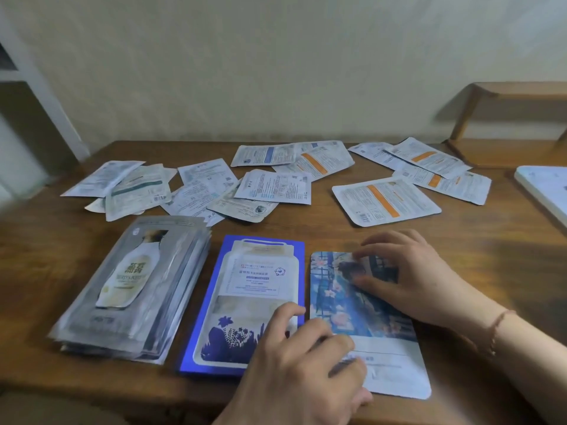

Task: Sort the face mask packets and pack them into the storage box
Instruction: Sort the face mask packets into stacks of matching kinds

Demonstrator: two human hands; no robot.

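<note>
Three sorted stacks of mask packets lie along the near edge of the table: a silver stack (135, 286) at left, a blue-bordered stack (242, 299) in the middle, and a floral picture packet (362, 320) at right. My left hand (306, 360) rests with fingers bent across the lower parts of the blue stack and the floral packet. On the floral packet's upper half lies my right hand (408, 274), fingertips touching it. Several loose white packets (270, 185) lie face down, scattered across the far half of the table.
The wooden table (491, 240) stands against a pale wall. A white flat object (546, 191) sits at the right edge. Behind it is a wooden shelf (506, 118). More white packets with orange stripes (386, 200) lie far right.
</note>
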